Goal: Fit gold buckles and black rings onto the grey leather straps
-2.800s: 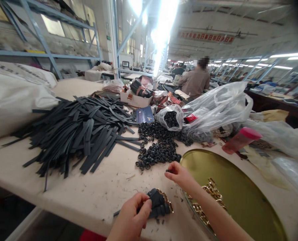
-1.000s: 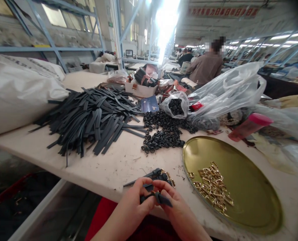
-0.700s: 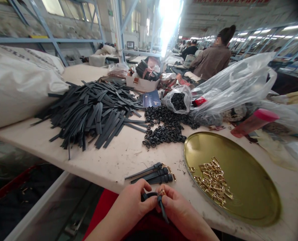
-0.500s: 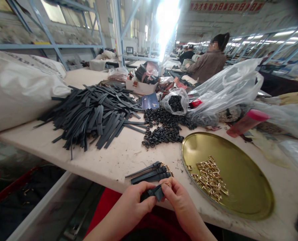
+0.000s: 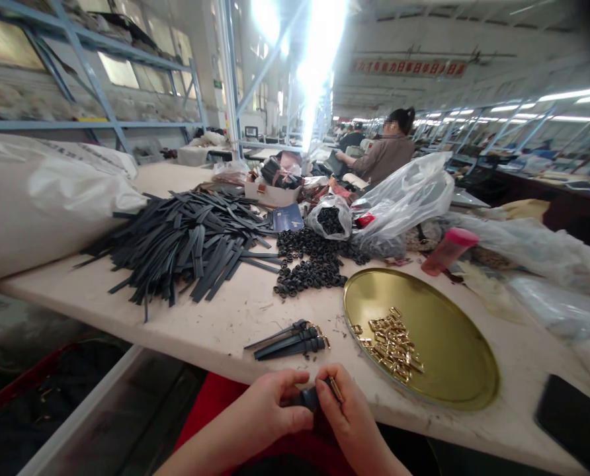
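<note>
At the table's front edge, my right hand [image 5: 343, 411] is closed on a dark strap [image 5: 309, 398]. A gold buckle [image 5: 335, 389] shows between its thumb and fingers. My left hand [image 5: 275, 403] is curled around the strap's other side, thumb below and fingers above; part of the strap is hidden in the hands. Just beyond lies a small row of straps with buckles [image 5: 288, 342], their gold ends to the right. Gold buckles [image 5: 394, 344] are heaped on a round gold tray [image 5: 454, 344] to the right.
A big pile of dark straps [image 5: 186, 238] lies at left beside a white sack [image 5: 42, 205]. Small black loops [image 5: 309, 264] spread mid-table, near a plastic bag [image 5: 404, 198]. A pink-lidded cup [image 5: 448, 251] and a black phone-like object [image 5: 573, 420] are right. A person [image 5: 387, 152] sits beyond.
The gold buckle has turned to stand upright in my right hand. My left fingers have loosened slightly along the strap. The camera view has shifted, bringing the black object at right into view.
</note>
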A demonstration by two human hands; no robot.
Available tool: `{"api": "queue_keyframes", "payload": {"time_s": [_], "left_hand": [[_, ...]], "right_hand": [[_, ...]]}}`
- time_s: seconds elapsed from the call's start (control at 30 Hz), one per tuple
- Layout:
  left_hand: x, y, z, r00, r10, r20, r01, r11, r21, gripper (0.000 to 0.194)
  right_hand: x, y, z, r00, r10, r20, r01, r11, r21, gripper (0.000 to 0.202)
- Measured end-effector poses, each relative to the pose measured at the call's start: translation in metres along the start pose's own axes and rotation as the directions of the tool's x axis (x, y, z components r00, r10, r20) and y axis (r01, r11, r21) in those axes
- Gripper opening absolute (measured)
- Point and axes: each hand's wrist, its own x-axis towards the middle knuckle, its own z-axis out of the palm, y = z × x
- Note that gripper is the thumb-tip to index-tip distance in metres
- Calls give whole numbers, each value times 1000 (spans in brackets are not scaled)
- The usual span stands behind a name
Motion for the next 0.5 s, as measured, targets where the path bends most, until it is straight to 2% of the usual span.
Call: {"api": "queue_keyframes", "payload": {"time_s": [0.1,0.2,0.27,0.37,0.43,0.5], "left_hand": [[0,-1,-7,995,-97,36,99,993,-57,28],[3,-2,-7,991,-135,-1,134,986,-95,20],[7,-3,-3,990,-131,-53,124,986,-107,18],[13,-4,2,991,-113,-65,107,990,-89,16],[14,-4,1,991,-130,-30,129,991,-21,15],[15,-3,-3,986,-165,-2,164,980,117,14]], "right_hand": [[-1,0,5,989,-33,-147,32,999,-12,19],[-1,-3,13,968,-57,-244,53,998,-20,22],[0,-5,17,964,-59,-258,58,998,-10,24],[0,-4,20,968,-23,-250,42,996,73,30],[2,1,22,972,27,-234,3,992,128,36],[4,9,24,966,77,-245,-45,990,133,39]]}}
